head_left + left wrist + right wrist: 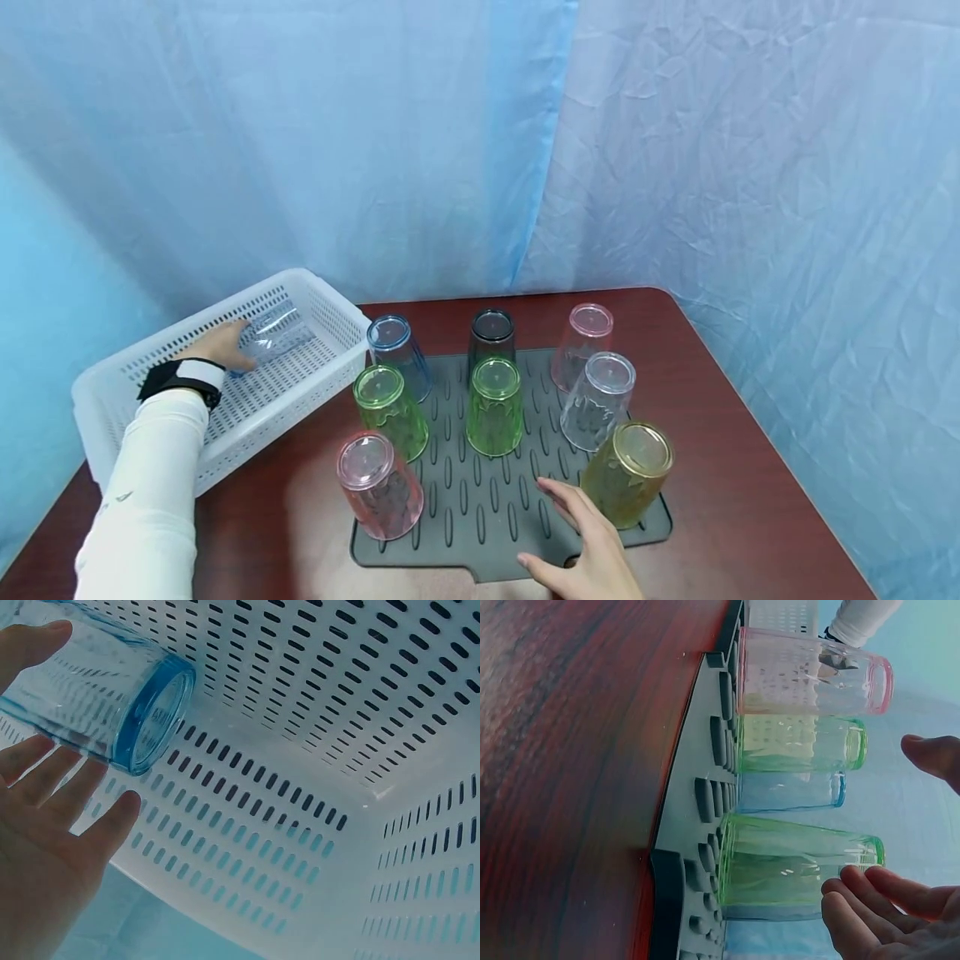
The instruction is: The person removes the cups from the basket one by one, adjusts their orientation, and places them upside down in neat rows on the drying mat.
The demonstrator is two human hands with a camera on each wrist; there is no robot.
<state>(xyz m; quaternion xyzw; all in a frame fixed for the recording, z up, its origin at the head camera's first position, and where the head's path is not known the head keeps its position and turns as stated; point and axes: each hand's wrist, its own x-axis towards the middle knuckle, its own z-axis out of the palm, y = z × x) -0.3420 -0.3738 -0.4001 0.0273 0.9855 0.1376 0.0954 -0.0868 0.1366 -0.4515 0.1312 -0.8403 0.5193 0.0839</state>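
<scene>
My left hand [220, 345] reaches into a white perforated basket [327, 375] at the table's left. It lies against a clear blue-tinted cup [276, 333] on its side. In the left wrist view the thumb [30, 641] touches the cup [105, 690] from above, and the straight, spread fingers [71, 784] lie below it. My right hand [577, 533] hovers open over the front edge of a grey ribbed mat [480, 517], just left of an upturned yellow cup [626, 471]. Its relaxed fingers [877, 907] are near a green cup [795, 870] and hold nothing.
Several upturned cups stand on the mat: blue [397, 350], dark [491, 333], pink [581, 342], clear [600, 400], two green [390, 408] [495, 404], and another pink [378, 483]. Blue cloth hangs behind the dark red table [735, 467].
</scene>
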